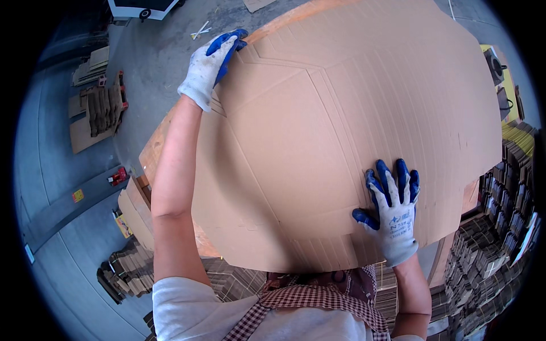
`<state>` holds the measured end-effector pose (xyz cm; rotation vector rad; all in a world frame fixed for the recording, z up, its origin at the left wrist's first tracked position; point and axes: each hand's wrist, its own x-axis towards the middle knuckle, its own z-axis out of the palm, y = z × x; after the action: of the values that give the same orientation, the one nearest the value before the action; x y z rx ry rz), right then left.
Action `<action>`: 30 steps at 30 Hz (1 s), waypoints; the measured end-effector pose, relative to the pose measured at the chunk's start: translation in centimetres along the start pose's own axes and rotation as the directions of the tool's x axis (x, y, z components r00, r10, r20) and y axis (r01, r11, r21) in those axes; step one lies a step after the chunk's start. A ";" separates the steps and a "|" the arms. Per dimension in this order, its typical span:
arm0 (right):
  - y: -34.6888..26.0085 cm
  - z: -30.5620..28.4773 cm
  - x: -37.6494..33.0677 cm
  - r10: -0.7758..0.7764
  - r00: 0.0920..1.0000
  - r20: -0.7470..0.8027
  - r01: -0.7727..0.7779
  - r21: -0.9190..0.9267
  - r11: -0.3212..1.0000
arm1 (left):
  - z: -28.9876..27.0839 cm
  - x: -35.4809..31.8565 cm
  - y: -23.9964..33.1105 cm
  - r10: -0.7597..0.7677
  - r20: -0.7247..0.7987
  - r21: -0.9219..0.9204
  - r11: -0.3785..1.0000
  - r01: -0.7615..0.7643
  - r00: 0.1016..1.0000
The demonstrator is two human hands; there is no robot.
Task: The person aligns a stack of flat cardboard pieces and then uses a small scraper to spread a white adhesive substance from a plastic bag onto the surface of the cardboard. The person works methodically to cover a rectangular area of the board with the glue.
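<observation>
Cardboard (284, 142) lies flat across the wooden table (154, 149), crease lines already pressed in but no panel folded up, so any shaping seems left to do. The left hand (211, 63) bends at its far left edge, grip unclear; the right hand (395, 213) rests spread wide, near right.

Two hands (215, 62) (394, 213) and one cardboard sheet (290, 148) show.
</observation>
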<state>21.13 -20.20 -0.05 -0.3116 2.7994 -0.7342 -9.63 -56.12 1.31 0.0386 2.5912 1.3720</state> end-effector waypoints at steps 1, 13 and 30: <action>0.1 0.1 0.0 -0.001 1.000 -0.001 0.001 -0.002 1.000 | -0.1 0.1 -0.1 -0.001 -0.002 0.002 1.000 0.001 1.000; -0.1 0.1 0.0 0.010 1.000 0.009 -0.010 0.005 1.000 | -0.7 0.0 1.1 -0.062 -0.001 0.010 0.998 0.062 0.998; 0.3 -1.5 0.0 0.029 1.000 -0.002 -0.028 0.166 0.986 | 0.9 2.0 0.4 -0.009 -0.104 0.090 0.996 0.019 0.994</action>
<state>20.66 -19.27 1.07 -0.2397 2.7180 -0.9547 -11.45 -54.93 0.78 -0.0382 2.7324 1.2838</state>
